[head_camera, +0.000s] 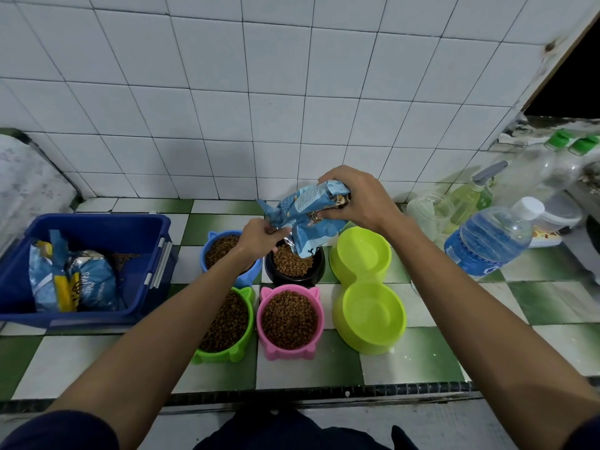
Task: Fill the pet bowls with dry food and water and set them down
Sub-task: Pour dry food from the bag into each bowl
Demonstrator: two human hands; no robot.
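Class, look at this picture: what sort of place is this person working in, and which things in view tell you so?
Probably a home kitchen or utility corner used for feeding pets. White wall tiles back a green-and-white checked counter; pet bowls of dry food stand on it, with water bottles and a spray bottle beside them.

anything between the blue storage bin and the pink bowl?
Head view: the green cat-ear bowl, full of kibble, sits between the blue bin and the pink bowl, with the left forearm crossing above it.

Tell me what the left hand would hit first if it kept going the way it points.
Likely the food bag it already pinches: the left hand points up and right into it. Beyond lies the tiled wall; depth is unclear.
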